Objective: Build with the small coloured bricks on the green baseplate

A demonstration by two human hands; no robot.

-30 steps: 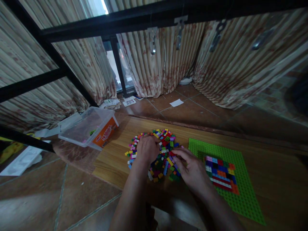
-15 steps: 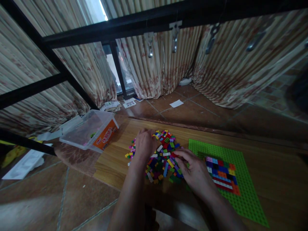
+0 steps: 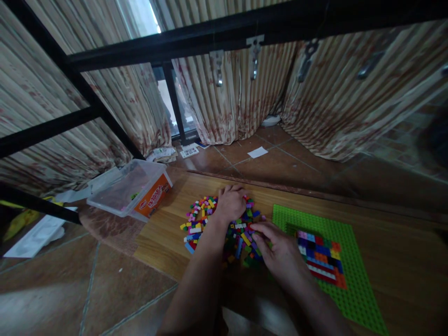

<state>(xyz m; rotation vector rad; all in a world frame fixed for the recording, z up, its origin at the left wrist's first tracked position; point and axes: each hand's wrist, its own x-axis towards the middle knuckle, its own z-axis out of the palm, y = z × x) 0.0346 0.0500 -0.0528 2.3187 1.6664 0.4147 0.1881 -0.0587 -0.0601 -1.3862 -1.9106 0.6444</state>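
A heap of small coloured bricks [image 3: 201,221] lies on a low wooden board [image 3: 164,233]. My left hand [image 3: 231,203] rests palm down on the far part of the heap, fingers spread over the bricks. My right hand [image 3: 278,249] sits at the heap's right edge, fingertips on the bricks; I cannot tell whether it holds one. Right of it lies a green baseplate [image 3: 350,289] carrying a block of coloured bricks [image 3: 320,256] pressed on in rows.
A clear plastic tub [image 3: 129,189] with an orange label lies tipped at the board's left corner. Black metal bars [image 3: 87,112] cross above. Striped curtains [image 3: 332,98] hang behind, with paper scraps [image 3: 257,151] on the tiled floor.
My left hand has slid from the heap's left side to its far middle, uncovering bricks at the left. My right hand has hardly moved.
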